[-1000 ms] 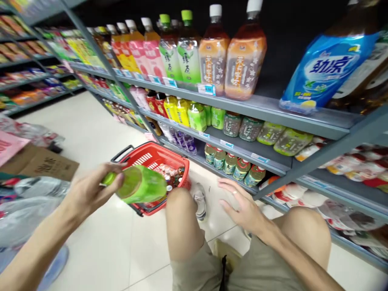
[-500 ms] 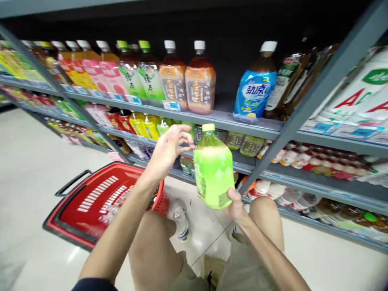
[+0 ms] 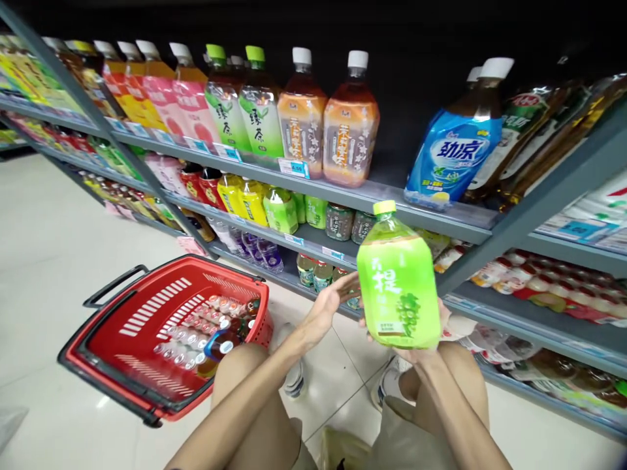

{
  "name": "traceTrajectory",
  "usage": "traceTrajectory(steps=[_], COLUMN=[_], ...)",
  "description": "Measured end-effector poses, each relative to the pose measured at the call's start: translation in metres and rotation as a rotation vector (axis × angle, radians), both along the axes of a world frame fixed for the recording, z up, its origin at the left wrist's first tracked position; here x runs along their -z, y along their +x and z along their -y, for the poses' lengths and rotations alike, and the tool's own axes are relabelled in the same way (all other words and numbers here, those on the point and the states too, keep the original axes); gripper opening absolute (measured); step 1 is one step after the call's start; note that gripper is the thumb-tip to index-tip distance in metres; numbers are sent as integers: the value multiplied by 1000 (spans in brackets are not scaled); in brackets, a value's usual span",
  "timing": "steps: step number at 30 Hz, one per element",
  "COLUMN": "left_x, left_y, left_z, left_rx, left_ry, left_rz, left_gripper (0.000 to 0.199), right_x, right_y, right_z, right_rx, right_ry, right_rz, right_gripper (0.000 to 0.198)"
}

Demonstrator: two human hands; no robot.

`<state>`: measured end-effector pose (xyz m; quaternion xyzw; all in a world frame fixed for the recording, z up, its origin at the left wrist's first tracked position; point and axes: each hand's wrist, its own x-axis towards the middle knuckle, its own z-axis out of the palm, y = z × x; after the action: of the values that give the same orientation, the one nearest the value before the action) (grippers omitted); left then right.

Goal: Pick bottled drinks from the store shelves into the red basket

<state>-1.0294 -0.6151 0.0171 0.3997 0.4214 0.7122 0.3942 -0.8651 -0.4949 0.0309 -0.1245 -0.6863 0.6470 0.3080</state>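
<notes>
A large bottle of green grape drink (image 3: pixel 399 287) with a yellow-green cap is upright in front of me, its label facing my way. My right hand (image 3: pixel 425 356) grips it low down, with most of the fingers hidden behind the bottle. At the bottle's left side is my left hand (image 3: pixel 327 310), its fingers stretched out; their tips run near the label, and I cannot tell whether they touch. Behind the bottle is the shelf edge, with similar small green bottles (image 3: pixel 280 210) on the lower shelf.
A red shopping basket (image 3: pixel 161 300) stands on the floor at my left, holding several bottles. Above stand green tea bottles (image 3: pixel 262 114), orange-labelled bottles (image 3: pixel 350 130) and a blue-labelled bottle (image 3: pixel 453 156). A slanting shelf post (image 3: pixel 543 176) is at the right. My knees are close below.
The green bottle has turned so that its front label shows, and it sits further right in view. My left hand has come down from beside the cap to the bottle's lower left side.
</notes>
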Motion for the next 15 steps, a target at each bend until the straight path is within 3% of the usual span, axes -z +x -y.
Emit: traceTrajectory(steps=[4,7,10,13,15], left_x=[0,-5,-5,-3,-1], left_y=[-5,-16,-31,-46,-55], left_z=[9,12,17,22,25], left_rx=[-49,-192,-308,-371,-393], left_ry=[-65,-63,-26,-18,-23], left_rz=[181,311,290,210,114], left_gripper=[86,76,69,64,66], right_x=[15,16,4,-8,-12], right_y=[-27,-41,-55,-71,-81], right_z=[11,7,-2,-7,-9], right_rx=[-34,-47,-62,-76,-146], right_ry=[-116,-24,78,197,155], right_rz=[75,178,187,194,231], right_gripper=[91,78,64,77,77])
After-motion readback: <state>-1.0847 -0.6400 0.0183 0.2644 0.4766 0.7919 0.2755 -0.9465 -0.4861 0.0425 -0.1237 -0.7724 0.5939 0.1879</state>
